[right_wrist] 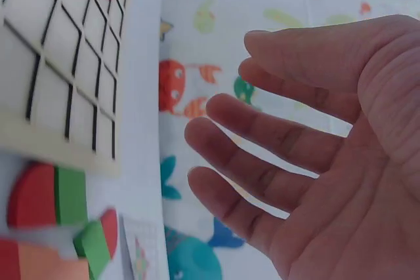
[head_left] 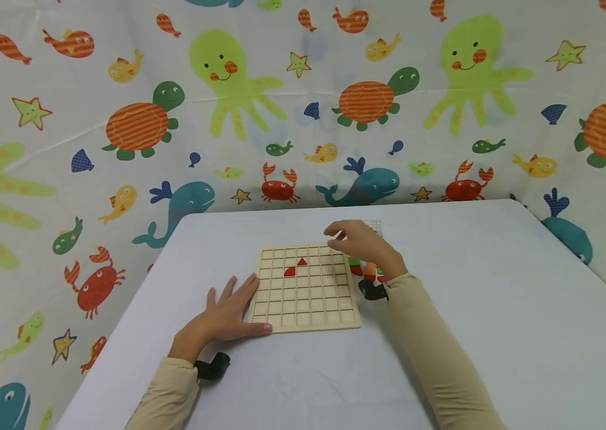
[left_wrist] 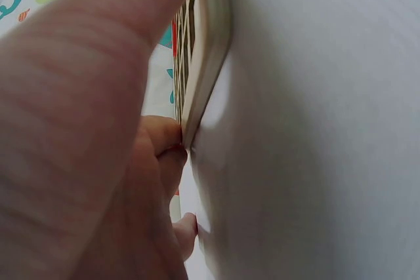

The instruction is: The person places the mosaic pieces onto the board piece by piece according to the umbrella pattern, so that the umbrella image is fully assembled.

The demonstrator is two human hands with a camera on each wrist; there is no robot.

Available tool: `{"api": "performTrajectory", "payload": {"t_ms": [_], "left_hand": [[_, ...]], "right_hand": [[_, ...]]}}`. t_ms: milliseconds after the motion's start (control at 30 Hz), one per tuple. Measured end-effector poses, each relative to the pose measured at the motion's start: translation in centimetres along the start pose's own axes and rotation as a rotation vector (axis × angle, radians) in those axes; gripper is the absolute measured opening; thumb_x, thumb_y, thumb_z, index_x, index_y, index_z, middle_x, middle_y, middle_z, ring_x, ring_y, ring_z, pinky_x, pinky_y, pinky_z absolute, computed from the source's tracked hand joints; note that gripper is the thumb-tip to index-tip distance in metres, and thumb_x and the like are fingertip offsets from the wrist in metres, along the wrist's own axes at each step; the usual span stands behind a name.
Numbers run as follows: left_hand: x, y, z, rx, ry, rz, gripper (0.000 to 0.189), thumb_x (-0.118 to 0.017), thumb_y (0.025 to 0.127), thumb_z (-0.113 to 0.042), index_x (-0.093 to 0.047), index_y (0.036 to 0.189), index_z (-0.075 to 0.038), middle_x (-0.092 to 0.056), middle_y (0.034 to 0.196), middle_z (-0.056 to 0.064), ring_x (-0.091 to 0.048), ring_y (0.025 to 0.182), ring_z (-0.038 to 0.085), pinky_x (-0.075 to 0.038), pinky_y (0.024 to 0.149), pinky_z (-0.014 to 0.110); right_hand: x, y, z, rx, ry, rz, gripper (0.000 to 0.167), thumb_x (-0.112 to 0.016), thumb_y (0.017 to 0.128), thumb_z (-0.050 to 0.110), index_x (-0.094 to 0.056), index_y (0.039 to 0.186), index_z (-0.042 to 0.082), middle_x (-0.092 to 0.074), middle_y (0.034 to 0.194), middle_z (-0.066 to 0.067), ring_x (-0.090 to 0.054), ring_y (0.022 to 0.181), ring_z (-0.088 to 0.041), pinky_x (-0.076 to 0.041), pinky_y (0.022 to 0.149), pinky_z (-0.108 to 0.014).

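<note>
A square wooden grid board (head_left: 303, 307) lies on the white table, with a small red triangle (head_left: 302, 261) and a red quarter-circle piece (head_left: 289, 272) in its upper cells. My left hand (head_left: 225, 318) rests at the board's left side, fingers spread, thumb along the near edge. In the left wrist view, fingers (left_wrist: 164, 137) touch the board's corner. Over the far right corner hovers my right hand (head_left: 360, 240), its fingers loosely bent. The right wrist view shows that palm (right_wrist: 354, 208) with nothing in it.
Beside the board's right edge lie several red, green and orange pieces (head_left: 371, 272), partly covered by the right wrist. Behind them is a printed grid card (head_left: 375, 226). A sea-animal curtain (head_left: 303, 137) hangs behind the table (head_left: 496, 310).
</note>
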State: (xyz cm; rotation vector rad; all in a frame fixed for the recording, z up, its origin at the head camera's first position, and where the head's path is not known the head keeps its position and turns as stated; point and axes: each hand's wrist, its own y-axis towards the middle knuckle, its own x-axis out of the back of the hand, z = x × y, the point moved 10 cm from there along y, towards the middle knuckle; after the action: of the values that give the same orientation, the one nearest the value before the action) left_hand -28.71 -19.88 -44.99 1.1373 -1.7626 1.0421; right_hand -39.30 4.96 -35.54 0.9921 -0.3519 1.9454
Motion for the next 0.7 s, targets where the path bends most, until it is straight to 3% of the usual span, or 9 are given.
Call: {"api": "performTrajectory", "payload": {"t_ms": [300,567,700], "left_hand": [[0.0,0.1,0.1,-0.005,0.007,-0.003,0.121,-0.077,0.083,-0.071,-0.023,0.172,-0.009,-0.017,0.178,0.013,-0.002,0.161,0.051,0.004,0.119,0.079],[0.1,0.1,-0.1,-0.014,-0.004,-0.003,0.121,-0.077,0.083,-0.07,-0.023,0.172,-0.009,-0.016,0.178,0.013,-0.002,0.161,0.051,0.005,0.118,0.079],[0.0,0.0,0.0,-0.011,0.0,-0.001,0.121,-0.078,0.083,-0.07,-0.023,0.171,-0.009,-0.016,0.178,0.013,-0.002,0.161,0.05,0.005,0.118,0.079]], "right_hand": [[3.4,-2.1,-6.0,-0.213,-0.031,-0.042,0.038,-0.063,0.106,0.014,-0.066,0.139,-0.006,-0.068,0.133,-0.024,-0.063,0.122,-0.04,-0.054,0.104,-0.053],[4.0,-4.6,-11.5,-0.414,-0.025,0.04,0.039,-0.068,0.104,0.018,-0.067,0.138,-0.001,-0.067,0.13,-0.025,-0.058,0.122,-0.042,-0.047,0.109,-0.061],[3.4,-5.4,-13.0,-0.445,0.018,0.088,0.038,-0.07,0.102,0.02,-0.069,0.134,-0.001,-0.067,0.131,-0.025,-0.056,0.123,-0.043,-0.046,0.11,-0.061]]}}
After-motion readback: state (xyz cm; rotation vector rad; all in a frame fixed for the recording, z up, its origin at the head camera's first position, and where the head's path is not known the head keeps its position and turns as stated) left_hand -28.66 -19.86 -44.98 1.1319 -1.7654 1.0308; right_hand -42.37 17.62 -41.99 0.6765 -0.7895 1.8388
